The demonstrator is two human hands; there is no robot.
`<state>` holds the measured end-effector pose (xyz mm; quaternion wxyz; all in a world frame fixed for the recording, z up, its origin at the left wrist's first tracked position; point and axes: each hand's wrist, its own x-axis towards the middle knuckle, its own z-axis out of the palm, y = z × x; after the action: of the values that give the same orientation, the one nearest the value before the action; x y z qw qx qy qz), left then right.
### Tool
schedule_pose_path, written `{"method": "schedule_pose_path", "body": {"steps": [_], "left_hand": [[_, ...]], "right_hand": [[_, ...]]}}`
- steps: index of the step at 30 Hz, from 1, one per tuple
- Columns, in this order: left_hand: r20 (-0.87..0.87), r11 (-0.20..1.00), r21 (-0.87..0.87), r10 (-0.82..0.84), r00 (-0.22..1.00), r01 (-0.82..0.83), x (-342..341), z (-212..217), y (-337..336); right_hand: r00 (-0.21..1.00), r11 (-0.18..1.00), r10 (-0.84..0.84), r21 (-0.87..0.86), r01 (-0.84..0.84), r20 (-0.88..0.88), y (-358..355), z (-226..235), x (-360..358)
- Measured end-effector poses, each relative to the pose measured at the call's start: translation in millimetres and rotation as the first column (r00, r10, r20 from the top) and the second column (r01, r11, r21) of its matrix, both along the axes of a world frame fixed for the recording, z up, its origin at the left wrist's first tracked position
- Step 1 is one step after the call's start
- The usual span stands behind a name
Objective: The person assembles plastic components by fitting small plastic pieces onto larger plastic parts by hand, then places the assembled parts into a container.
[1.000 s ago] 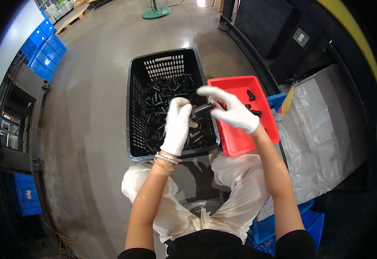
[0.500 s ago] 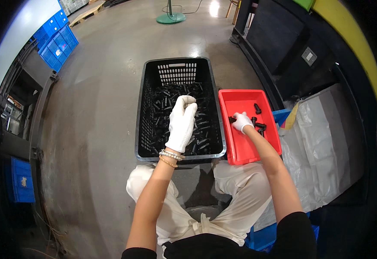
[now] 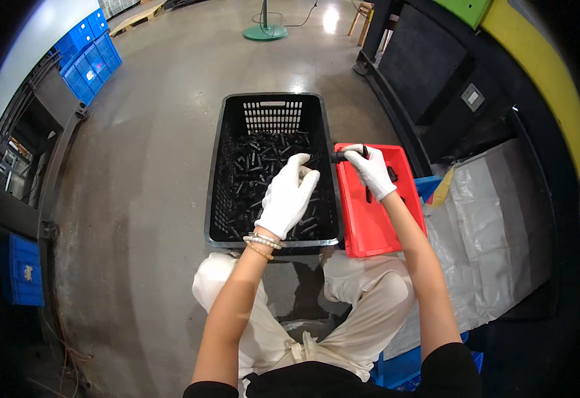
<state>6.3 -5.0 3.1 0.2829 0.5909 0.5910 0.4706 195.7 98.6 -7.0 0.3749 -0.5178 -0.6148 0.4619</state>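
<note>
My left hand [image 3: 289,199], in a white glove, hovers over the black plastic crate [image 3: 334,219]. Its fingers are curved, thumb and forefinger apart, and nothing shows between them. Below it lie many loose black bolt-like parts [image 3: 255,159]. My right hand [image 3: 371,171], gloved too, is raised over the far part of the red tray [image 3: 376,232]. It grips a black bolt [image 3: 338,157], which points left toward the crate's rim. Another dark piece [image 3: 365,152] shows at its fingers; how it is held is unclear. A few black bolts [image 3: 392,174] lie in the tray, partly behind my hand.
Grey plastic sheeting [image 3: 482,225] covers the area right of the tray. A dark machine frame [image 3: 423,66] stands beyond it. Blue bins [image 3: 92,69] are stacked at far left, with another blue bin [image 3: 26,270] nearer. A green round stand base [image 3: 265,32] sits on the floor ahead.
My right hand has risen from inside the red tray toward its far left edge, carrying a bolt. My left hand has shifted slightly right, and its closed fingers have parted.
</note>
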Motion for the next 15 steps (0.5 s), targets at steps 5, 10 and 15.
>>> {"method": "schedule_pose_path", "body": {"steps": [5,10,15], "left_hand": [[0.010,0.995,0.093,-0.025,1.000,0.024,10,-10,6],[-0.012,0.989,0.144,-0.040,0.999,0.042,9,-2,1],[0.084,0.996,0.078,-0.046,0.995,0.039,16,4,-1]], "right_hand": [[0.963,0.967,0.254,0.048,-0.250,-0.088,-34,47,-28],[0.953,0.957,0.289,0.038,-0.287,-0.091,-44,53,-31],[0.942,0.925,0.332,0.213,-0.316,-0.041,-47,44,-29]]}}
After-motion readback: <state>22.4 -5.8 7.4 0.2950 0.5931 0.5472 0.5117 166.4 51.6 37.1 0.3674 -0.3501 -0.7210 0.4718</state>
